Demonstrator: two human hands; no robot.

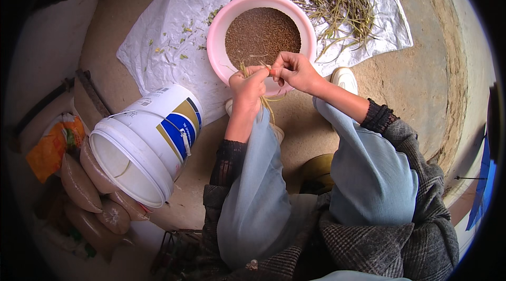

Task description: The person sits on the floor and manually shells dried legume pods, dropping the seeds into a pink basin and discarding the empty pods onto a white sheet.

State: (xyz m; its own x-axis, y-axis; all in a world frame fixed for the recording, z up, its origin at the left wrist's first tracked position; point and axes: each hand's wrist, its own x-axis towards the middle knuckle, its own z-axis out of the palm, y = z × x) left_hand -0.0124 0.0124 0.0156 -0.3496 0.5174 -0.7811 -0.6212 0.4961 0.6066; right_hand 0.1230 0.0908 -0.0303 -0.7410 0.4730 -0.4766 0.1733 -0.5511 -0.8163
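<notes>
My left hand (250, 86) grips a few long, thin plant strands (269, 108), stalks or pods, whose ends hang down below the fist. Against its fingertips, my right hand (295, 72) pinches with thumb and forefinger at the tip of a strand; the fingers mostly hide the pinched spot. Both hands are over the near rim of a pink plastic basin (216, 49). Small brown grains or seeds (263, 34) fill much of the basin, with a few pale bits of strand lying on top.
A white woven sheet (166, 24) lies under the basin, with leaf scraps on it. A heap of green-brown strands (344, 4) lies at the far right. At left stands a white plastic bucket (158, 123) with a wire handle, near filled bags (81, 182). My shoe (344, 79) is beside the sheet.
</notes>
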